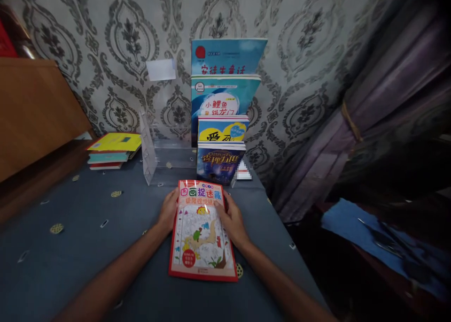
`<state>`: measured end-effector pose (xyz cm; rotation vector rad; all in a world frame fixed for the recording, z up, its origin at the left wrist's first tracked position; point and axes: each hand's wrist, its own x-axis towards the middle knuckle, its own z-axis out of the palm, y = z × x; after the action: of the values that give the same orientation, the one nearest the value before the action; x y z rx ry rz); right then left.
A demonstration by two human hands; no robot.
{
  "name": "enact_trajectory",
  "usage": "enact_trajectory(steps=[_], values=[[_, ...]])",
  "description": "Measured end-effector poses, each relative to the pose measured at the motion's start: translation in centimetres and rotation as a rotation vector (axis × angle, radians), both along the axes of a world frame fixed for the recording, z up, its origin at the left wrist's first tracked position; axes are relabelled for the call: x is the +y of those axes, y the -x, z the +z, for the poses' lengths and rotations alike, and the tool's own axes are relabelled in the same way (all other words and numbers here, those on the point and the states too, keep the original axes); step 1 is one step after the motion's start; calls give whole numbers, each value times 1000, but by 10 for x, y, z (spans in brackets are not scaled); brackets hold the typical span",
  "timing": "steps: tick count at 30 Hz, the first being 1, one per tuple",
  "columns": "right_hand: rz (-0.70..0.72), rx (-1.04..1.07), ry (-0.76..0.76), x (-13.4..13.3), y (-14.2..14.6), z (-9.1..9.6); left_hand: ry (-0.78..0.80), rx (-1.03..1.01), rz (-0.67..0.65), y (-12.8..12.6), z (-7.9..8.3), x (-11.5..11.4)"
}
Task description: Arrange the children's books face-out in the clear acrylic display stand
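A red-bordered picture book (pixel 203 233) is held between both hands, its colourful front cover facing me. My left hand (pixel 169 210) grips its left edge, with the fingers partly hidden behind the book. On the right edge, my right hand (pixel 232 217) has its thumb on the cover and its other fingers mostly out of sight. Just beyond the book stands a clear tiered rack (pixel 169 160). Its right side carries a dark blue book (pixel 220 164), a yellow and blue book (pixel 222 128), a light blue book (pixel 223 94) and a taller blue book (pixel 229 54), stepped upward toward the back.
A small stack of books (pixel 114 146) with a yellow top lies left of the rack. A wooden panel (pixel 38 96) rises at the far left. Patterned wallpaper (pixel 292 49) is behind the dark tablecloth (pixel 88 247); a tied curtain (pixel 334 139) hangs at right, above a blue cloth (pixel 352 218).
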<state>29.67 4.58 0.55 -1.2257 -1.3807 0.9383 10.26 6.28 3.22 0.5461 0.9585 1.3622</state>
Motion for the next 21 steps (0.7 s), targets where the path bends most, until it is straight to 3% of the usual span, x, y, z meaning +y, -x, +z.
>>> enact_trajectory(steps=[9, 15, 21], values=[[72, 408, 204, -3, 5, 16, 13, 65, -58, 8, -1, 2], [46, 480, 231, -2, 6, 21, 90, 28, -200, 11, -3, 5], [25, 510, 210, -1, 5, 20, 0, 57, -294, 10, 8, -1]])
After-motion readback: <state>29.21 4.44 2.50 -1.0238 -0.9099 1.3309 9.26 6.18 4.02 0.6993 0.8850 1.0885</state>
